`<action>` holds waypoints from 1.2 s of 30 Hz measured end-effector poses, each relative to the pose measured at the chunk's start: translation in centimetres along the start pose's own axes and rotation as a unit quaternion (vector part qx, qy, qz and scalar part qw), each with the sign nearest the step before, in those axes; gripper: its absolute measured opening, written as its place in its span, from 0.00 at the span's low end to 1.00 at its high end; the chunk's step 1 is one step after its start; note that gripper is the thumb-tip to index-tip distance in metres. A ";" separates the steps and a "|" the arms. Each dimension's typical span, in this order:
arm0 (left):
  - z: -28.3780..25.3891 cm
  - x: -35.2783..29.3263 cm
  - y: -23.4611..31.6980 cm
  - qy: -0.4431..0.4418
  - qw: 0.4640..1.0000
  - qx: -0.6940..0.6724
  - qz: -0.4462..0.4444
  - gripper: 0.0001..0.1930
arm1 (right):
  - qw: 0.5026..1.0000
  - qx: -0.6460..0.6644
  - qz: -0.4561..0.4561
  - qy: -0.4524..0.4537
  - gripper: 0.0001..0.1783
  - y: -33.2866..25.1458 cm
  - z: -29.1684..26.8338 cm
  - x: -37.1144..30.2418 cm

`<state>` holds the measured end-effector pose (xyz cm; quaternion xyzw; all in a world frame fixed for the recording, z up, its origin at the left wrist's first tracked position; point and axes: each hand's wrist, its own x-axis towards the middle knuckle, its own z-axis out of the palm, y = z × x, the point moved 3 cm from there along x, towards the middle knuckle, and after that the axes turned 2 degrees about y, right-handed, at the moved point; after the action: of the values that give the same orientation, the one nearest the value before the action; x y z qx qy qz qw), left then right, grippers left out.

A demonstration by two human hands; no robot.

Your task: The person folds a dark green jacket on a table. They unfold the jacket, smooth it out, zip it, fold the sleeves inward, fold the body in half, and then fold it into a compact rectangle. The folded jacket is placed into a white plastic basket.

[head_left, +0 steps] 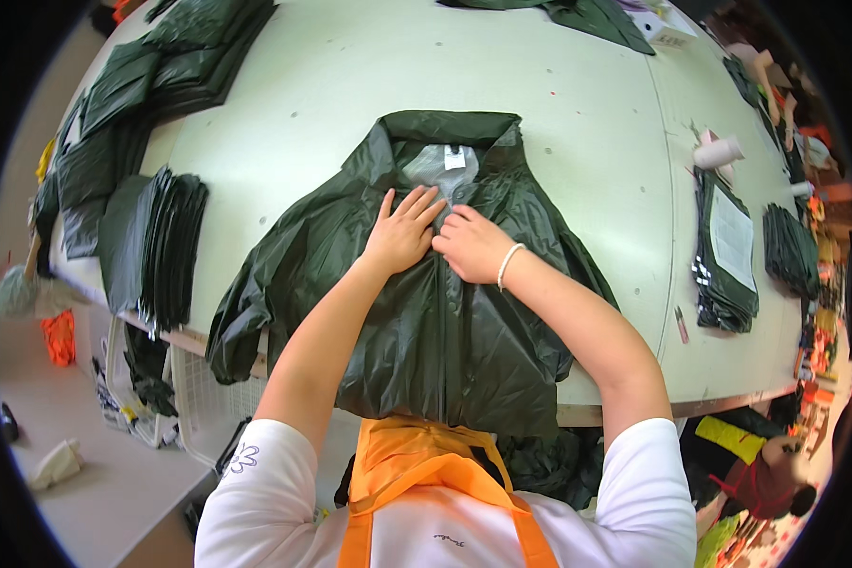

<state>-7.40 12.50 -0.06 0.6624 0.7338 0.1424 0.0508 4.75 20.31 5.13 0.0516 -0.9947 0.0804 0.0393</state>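
Note:
A dark green, shiny raincoat-like jacket (pixel 398 327) lies front up on the table before me, collar away from me, sleeves out to the sides. Its lower hem hangs over the near table edge. The collar is open, showing a pale lining with a white label (pixel 454 158). My left hand (pixel 403 230) rests flat on the chest left of the front opening, fingers stretched out. Close beside it, my right hand (pixel 470 244) is closed on the jacket's front edge just below the neck; its fingertips are partly hidden.
On the pale table (pixel 577 85), a stack of folded dark garments (pixel 151 251) stands at left, with a larger pile (pixel 161 71) behind it. At right lie another garment stack (pixel 724 256), a thread cone (pixel 718 153) and a small pinkish tool (pixel 682 325). A person (pixel 767 473) is at lower right.

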 end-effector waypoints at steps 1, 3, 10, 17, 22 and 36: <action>0.3 -0.1 0.1 0.007 1.000 0.000 -0.001 0.27 | 1.000 -0.023 0.005 -0.010 0.06 -0.2 0.3 -0.2; 0.4 -0.8 0.2 0.022 1.000 -0.003 -0.002 0.26 | 0.998 -0.051 0.016 -0.013 0.04 -1.6 0.6 -0.9; -0.7 -0.1 0.2 0.094 0.994 -0.047 0.015 0.21 | 0.997 0.032 0.025 -0.058 0.06 -5.1 -1.3 -3.4; -5.5 4.8 -1.3 0.117 0.978 -0.121 0.120 0.10 | 0.995 0.014 0.003 -0.098 0.04 0.5 -3.9 0.7; -8.1 7.9 -3.2 0.204 0.977 -0.049 0.036 0.21 | 0.990 -0.090 0.069 -0.088 0.04 7.6 -6.2 4.5; -4.4 10.8 -13.7 -0.053 0.687 -0.552 -0.470 0.22 | 0.865 0.173 0.396 0.253 0.14 16.3 -4.9 4.2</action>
<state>-22.97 21.43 1.63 0.0897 0.7337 0.4443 0.5062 -0.83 36.73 7.82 -0.3629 -0.8574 0.2700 0.2454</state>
